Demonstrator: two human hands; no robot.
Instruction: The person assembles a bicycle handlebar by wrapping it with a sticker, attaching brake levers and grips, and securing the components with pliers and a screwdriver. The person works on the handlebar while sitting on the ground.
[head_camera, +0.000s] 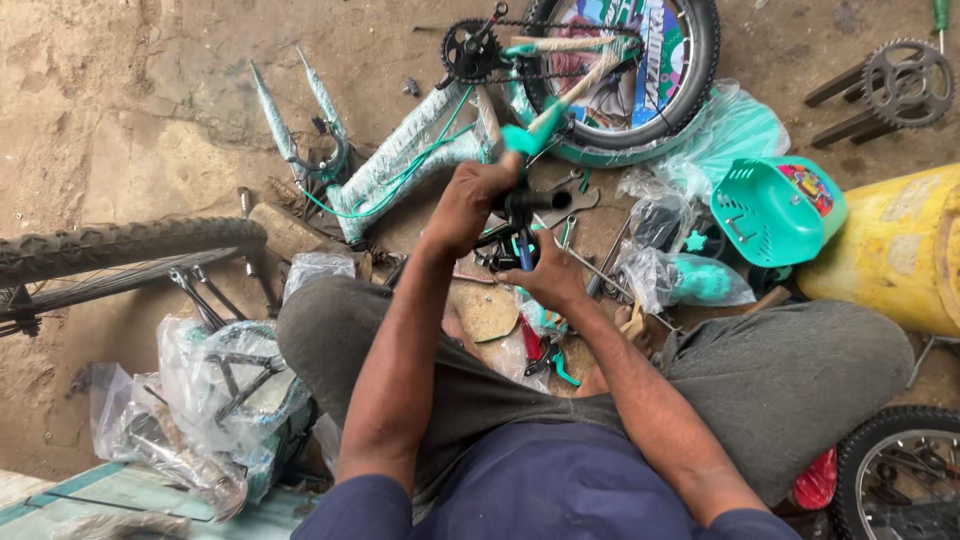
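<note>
Just below the teal bicycle frame, the left hand is closed around the black stem part, whose long axis points right, while the right hand grips it from underneath.

We see soft, even daylight from above, with no hard shadows on the sandy dirt floor. Mild glare sits on the crinkled clear plastic bags. Focus is sharp centrally; edges bend slightly, wide-angle style, and corners soften.
</note>
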